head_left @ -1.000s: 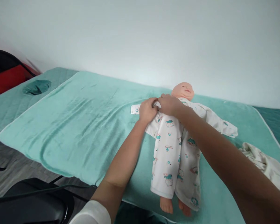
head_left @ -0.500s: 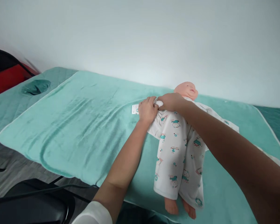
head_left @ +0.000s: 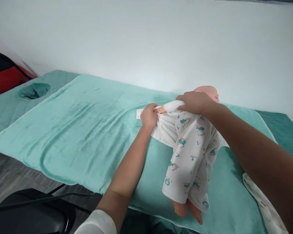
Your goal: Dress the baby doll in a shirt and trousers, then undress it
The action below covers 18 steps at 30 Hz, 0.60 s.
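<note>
White shirt (head_left: 164,131), teal-and-pink printed white trousers (head_left: 189,156), mint blanket (head_left: 83,136)

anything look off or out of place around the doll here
Nothing looks spilled or damaged. The doll lies askew, tipped partly onto its side, and its top is only partly on: the doll's arm stops short of the sleeve's cuff, which lies flat beyond the person's left hand. A pale cloth sits rumpled at right.

Matt cloth on the white long-sleeved shirt (head_left: 164,131), smooth plastic-looking skin on the pink doll (head_left: 206,90), velvety pile across the mint-green sheet (head_left: 88,136)!
</note>
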Motion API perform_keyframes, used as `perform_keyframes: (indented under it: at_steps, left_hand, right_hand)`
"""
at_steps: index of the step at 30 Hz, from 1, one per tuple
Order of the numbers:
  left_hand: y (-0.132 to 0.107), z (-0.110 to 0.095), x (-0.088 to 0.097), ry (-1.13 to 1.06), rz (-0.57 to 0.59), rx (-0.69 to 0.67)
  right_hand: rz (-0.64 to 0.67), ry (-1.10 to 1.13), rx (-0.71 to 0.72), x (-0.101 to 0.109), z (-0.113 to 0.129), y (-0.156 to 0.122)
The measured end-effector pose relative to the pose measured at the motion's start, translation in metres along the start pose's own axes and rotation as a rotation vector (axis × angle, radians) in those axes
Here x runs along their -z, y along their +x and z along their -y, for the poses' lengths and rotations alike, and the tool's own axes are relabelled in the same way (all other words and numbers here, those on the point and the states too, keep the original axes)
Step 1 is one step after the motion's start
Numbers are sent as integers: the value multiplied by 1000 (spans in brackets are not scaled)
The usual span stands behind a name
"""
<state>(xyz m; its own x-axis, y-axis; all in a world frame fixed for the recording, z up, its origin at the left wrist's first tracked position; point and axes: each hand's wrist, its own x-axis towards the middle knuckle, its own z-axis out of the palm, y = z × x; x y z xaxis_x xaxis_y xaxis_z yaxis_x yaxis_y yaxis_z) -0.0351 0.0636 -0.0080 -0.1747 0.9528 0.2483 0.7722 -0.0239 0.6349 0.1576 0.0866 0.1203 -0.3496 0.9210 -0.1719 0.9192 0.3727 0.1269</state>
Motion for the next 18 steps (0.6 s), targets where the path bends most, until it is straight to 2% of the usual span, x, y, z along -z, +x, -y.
perform_keyframes:
  at_steps: [7,14,18]
  left_hand:
    - [0,3,1,70,94,-33]
    - [-4,-10,6,339,-32,-233]
    - [-3,-14,5,343,60,-353]
  right_hand:
    - [-32,97,2,5,-1,-11]
    - [-23,81,69,-13,15,7]
    - [1,35,105,-23,28,21]
